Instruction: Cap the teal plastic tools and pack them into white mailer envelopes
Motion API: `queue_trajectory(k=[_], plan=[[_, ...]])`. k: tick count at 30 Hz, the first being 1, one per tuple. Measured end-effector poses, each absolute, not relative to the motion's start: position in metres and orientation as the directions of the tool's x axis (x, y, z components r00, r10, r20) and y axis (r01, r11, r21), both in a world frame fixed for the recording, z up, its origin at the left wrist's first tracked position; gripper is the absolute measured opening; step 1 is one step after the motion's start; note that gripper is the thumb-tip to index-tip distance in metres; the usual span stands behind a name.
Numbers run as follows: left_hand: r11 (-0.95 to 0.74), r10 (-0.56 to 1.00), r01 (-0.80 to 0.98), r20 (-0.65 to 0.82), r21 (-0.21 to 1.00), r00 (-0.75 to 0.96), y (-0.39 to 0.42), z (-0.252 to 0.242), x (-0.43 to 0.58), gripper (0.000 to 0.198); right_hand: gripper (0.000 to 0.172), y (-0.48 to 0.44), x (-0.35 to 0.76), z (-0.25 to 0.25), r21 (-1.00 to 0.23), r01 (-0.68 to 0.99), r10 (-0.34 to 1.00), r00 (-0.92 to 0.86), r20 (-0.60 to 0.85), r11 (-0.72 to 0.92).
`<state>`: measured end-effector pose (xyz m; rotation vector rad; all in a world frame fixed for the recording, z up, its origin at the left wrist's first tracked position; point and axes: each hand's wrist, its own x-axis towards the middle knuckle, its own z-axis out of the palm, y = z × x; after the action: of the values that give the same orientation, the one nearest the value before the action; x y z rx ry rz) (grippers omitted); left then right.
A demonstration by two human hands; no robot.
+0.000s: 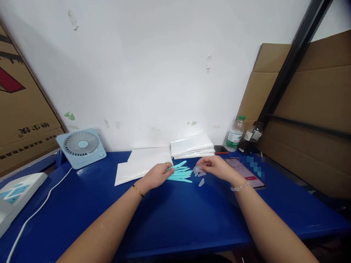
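My left hand (157, 176) is closed around a fanned bunch of slim turquoise sticks (179, 176), which look like eyebrow razors. Their free ends point right, spread just above the blue table. Beside them, my right hand (215, 166) pinches at a small pile of translucent plastic caps (196, 170), its fingertips on one of them. One loose cap (202, 182) lies apart, nearer to me. Under and behind my left hand are white padded envelopes (134, 171), and a stack of similar envelopes (192, 145) rests against the wall.
A light blue fan (83, 144) stands at the back left, its white cable (38, 208) running forward. A white device (20, 197) sits at the left edge. Right of my hands are a tablet-like screen (246, 173), a phone (221, 149), a water bottle (234, 135) and a dark bottle (250, 138).
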<state>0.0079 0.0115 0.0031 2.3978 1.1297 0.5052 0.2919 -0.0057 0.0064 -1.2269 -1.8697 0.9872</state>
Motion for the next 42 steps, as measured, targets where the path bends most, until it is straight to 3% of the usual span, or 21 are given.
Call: queue_trajectory(k=[11,14,19,23,42], plan=[[-0.581,0.700,0.504,0.075,0.639,0.710,0.010,0.006,0.009,0.045,0.040,-0.006,0.277,0.003,-0.965,0.194,0.943,-0.313,0.109,0.175],[-0.568,0.706,0.525,0.046,0.633,0.707,0.010,0.007,0.009,0.044,0.038,-0.007,0.276,0.005,-0.970,0.177,0.948,-0.298,0.110,0.169],[-0.582,0.694,0.528,0.039,0.618,0.719,0.010,0.006,0.009,0.050,0.030,-0.005,0.278,0.006,-0.944,0.157,0.941,-0.226,0.252,0.291],[-0.578,0.701,0.525,0.051,0.625,0.711,0.010,0.006,0.010,0.057,0.034,-0.007,0.275,0.008,-0.965,0.097,0.946,-0.243,0.214,0.243],[-0.630,0.649,0.507,0.040,0.588,0.760,0.009,0.004,0.009,0.062,0.036,-0.013,0.256,0.002,-0.957,0.168,0.908,-0.388,0.158,0.238]])
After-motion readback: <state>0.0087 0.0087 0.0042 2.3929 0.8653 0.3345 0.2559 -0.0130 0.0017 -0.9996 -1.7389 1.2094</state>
